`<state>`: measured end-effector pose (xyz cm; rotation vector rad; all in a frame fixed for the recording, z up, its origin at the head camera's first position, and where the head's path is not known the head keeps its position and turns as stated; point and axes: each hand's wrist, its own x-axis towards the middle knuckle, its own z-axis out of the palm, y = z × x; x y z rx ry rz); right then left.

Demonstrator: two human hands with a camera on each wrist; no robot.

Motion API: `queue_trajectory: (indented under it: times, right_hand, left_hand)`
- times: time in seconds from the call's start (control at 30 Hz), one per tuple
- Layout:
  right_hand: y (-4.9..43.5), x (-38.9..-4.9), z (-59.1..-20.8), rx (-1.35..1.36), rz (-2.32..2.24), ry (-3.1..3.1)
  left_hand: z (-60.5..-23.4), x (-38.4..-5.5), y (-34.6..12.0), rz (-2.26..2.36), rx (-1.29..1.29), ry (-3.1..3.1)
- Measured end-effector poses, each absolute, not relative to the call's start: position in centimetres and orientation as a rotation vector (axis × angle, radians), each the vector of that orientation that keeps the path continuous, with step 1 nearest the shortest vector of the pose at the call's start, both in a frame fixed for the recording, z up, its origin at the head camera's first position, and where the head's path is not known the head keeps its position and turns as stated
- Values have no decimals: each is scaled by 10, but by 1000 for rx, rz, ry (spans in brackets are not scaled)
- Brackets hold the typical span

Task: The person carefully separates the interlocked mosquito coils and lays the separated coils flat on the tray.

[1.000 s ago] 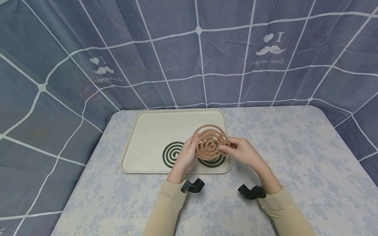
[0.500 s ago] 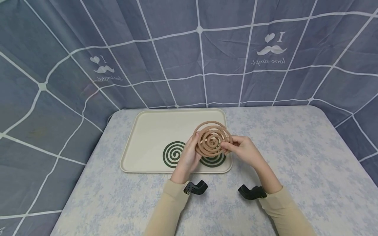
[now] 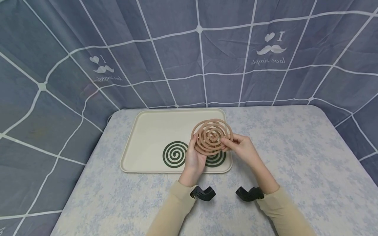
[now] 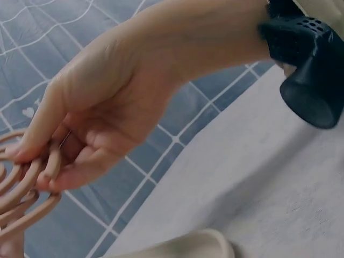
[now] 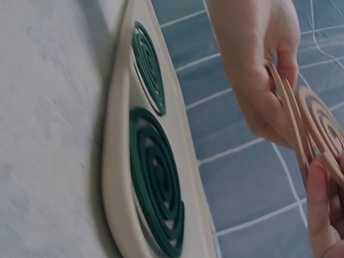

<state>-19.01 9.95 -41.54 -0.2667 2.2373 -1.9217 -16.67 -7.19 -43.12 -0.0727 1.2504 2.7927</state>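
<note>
In the head view, brown mosquito coils (image 3: 210,141), two spirals partly interleaved, are held above the near right part of the cream tray (image 3: 153,131). My left hand (image 3: 194,160) grips their left side, thumb on top and fingers beneath, as the left wrist view shows. On the right side my right hand (image 3: 240,146) pinches the rings between thumb and fingers. The right wrist view has the coils (image 5: 306,123) edge-on, their layers spread apart. Two green mosquito coils lie flat on the tray: a left one (image 3: 172,163) and a right one (image 3: 217,160), partly covered by my left hand.
The tray rests on a blue-and-white patterned tabletop (image 3: 283,147), its raised rim all round. Behind and to the left hangs a grey-blue curtain (image 3: 224,49) with white lines. Black camera mounts (image 3: 203,193) sit on both wrists.
The brown coils have risen slightly away from me and their rings have spread apart. My left hand has shifted right and its wrist has turned; the right hand keeps its pinch.
</note>
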Motion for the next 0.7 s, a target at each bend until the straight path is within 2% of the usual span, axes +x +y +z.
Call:
queue_trajectory:
  times: [0.37,0.7]
  right_hand:
    - [82,-187,-423,-91,-2140,2124]
    - [87,-192,-426,-19,-2245,1959]
  left_hand:
    - [-432,-166,-69,2879,-144,1269]
    - [-430,-168,-77,2880,-178,1390]
